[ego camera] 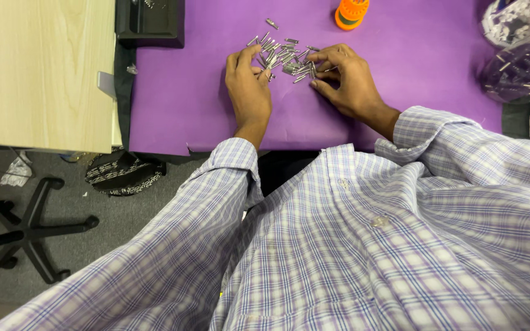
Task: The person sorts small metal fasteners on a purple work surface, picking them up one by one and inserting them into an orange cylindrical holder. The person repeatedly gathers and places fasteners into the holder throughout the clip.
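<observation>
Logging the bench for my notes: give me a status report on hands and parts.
Left hand and right hand both fingering the pile of small silver metal pins on the purple mat. Grip unclear. Orange round container beyond, not obstructing.

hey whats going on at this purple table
A person in a plaid shirt has both hands in a loose pile of small metal pins on a purple mat. The left hand rests on the pile's left edge; the right hand touches its right edge, fingers curled. An orange container stands beyond the pile.
</observation>
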